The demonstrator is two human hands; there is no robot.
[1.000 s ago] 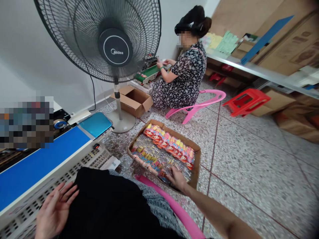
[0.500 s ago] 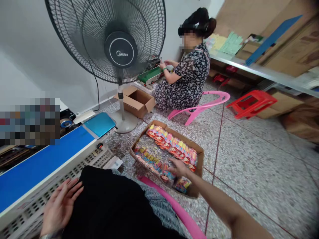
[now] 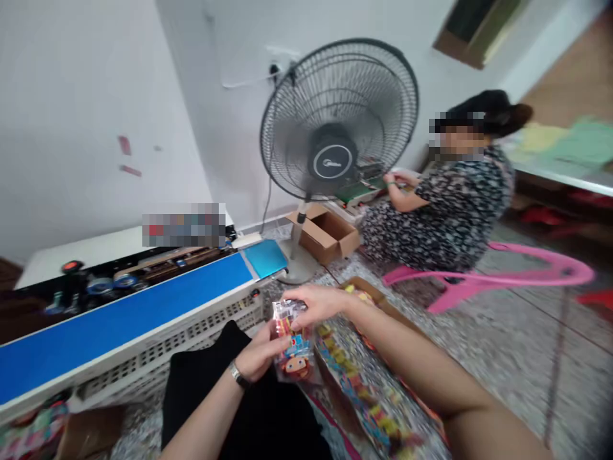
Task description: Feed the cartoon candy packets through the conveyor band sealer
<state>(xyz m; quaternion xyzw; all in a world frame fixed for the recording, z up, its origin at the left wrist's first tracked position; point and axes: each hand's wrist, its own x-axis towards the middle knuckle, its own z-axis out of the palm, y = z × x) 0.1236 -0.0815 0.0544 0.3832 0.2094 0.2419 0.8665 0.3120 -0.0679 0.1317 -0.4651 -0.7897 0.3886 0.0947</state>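
A clear, shiny packet (image 3: 295, 358) printed with a cartoon face and coloured pieces is held between both my hands above my lap. My left hand (image 3: 263, 350), with a watch on its wrist, grips the packet's left side, thumb on the front. My right hand (image 3: 320, 303) pinches its upper right part. What exactly the packet contains is too small to tell. Just right of my knees, an open cardboard box (image 3: 330, 383) holds rows of similar colourful packets, partly hidden by my right forearm.
A conveyor with a blue belt (image 3: 143, 319) runs along my left side over white perforated baskets. Ahead stands a fan (image 3: 335, 153) beside an open carton (image 3: 330, 233). A co-worker in a flowered dress (image 3: 440, 217) sits beyond, near a pink chair (image 3: 527, 262).
My right hand has come up out of the box with a packet. My left hand has moved right from beside my lap and now holds it too. The view has turned left.
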